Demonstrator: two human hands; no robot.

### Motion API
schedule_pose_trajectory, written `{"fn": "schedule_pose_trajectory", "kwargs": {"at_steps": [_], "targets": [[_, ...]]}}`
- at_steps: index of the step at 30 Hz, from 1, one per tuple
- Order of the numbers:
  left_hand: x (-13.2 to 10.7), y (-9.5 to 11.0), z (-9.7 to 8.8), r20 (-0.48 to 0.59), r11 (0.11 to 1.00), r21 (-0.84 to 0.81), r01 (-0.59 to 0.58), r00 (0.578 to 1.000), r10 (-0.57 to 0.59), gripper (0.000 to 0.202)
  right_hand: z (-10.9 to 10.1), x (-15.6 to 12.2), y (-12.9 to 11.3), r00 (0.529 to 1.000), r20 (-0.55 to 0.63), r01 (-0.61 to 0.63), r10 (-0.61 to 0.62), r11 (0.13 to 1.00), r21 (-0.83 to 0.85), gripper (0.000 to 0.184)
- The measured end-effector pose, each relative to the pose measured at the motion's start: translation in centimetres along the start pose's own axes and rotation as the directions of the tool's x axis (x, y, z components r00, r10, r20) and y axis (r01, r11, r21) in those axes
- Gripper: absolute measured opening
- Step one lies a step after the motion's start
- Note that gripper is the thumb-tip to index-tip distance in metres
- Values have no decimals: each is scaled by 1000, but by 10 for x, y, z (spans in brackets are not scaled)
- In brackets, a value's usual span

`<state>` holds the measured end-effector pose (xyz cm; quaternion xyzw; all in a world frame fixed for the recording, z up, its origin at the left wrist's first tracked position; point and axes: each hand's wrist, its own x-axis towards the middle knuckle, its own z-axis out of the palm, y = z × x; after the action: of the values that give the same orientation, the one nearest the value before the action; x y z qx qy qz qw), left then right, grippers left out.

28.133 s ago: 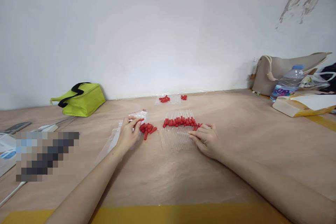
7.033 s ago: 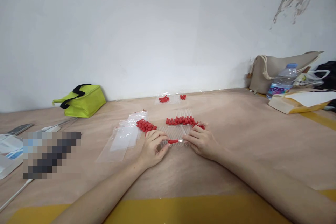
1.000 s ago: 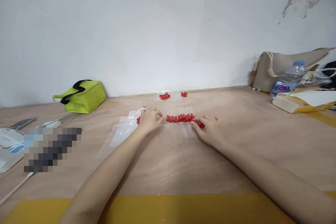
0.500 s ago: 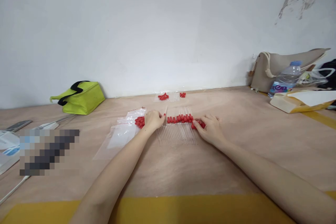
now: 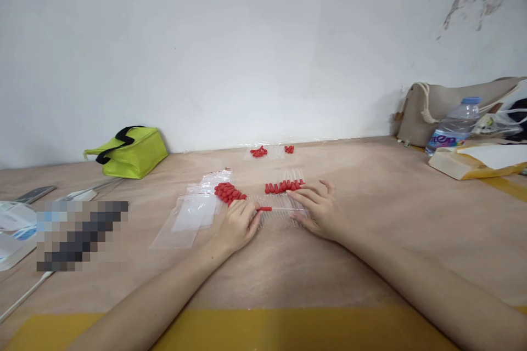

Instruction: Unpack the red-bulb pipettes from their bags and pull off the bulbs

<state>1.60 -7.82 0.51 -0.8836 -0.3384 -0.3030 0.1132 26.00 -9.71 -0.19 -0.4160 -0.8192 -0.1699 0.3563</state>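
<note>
My left hand [image 5: 241, 224] is closed around the red rubber bulb of a glass dropper [image 5: 282, 209], whose thin clear tube points right. My right hand [image 5: 319, 211] has its fingers and thumb apart around the tube's far end; whether it touches the tube is unclear. Below the dropper lie bare clear tubes [image 5: 272, 222] side by side, partly covered by my hands. Just behind is a row of droppers with red bulbs [image 5: 284, 186], tubes pointing away. A heap of loose red bulbs [image 5: 228, 192] lies beyond my left hand.
Clear zip bags [image 5: 181, 225] lie left of the bulbs. More red pieces on plastic [image 5: 258, 151] lie by the wall. A green bag [image 5: 138, 153] stands at the left. Right are a water bottle [image 5: 450, 129], a beige bag [image 5: 420, 115] and a yellow-edged envelope [image 5: 465, 162].
My left hand has come nearer with the dropper, now lying level. My right hand has left the right end of the bulb row, and its fingers have spread by the tube.
</note>
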Motion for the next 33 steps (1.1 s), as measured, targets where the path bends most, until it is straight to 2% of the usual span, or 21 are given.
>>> {"fn": "schedule_pose_trajectory", "kwargs": {"at_steps": [5, 8, 11, 14, 19, 27, 30, 33], "targets": [[-3, 6, 5, -18, 993, -118, 16, 1000, -18, 11, 2, 0, -6, 997, 40, 71, -71, 997, 9, 19], [-1, 8, 5, -26, 993, -116, 9, 1000, -12, 16, 4, 0, -10, 996, 44, 79, -79, 997, 13, 20], [1, 9, 3, -6, 997, -62, -46, 999, 46, 25, 5, 0, -15, 996, 27, 89, -90, 995, 37, 20], [0, 9, 0, 20, 996, -4, -91, 996, 91, 16, 5, -2, -18, 994, 20, 110, -112, 992, 66, 21], [-1, 9, -4, 57, 987, 63, -151, 987, 147, 21, 5, -7, -17, 989, 50, 135, -138, 989, 66, 21], [-3, 10, -6, 62, 979, 73, -190, 981, 186, 23, 1, -9, -16, 987, 59, 145, -149, 987, 70, 18], [-9, 0, -10, 31, 991, 70, -113, 993, 111, 22, -4, -12, -5, 994, 47, 97, -100, 993, 74, 20], [-15, -13, -12, -58, 999, -2, 40, 998, -40, 18, -8, -11, 7, 998, -5, -60, 60, 996, 59, 21]]}}
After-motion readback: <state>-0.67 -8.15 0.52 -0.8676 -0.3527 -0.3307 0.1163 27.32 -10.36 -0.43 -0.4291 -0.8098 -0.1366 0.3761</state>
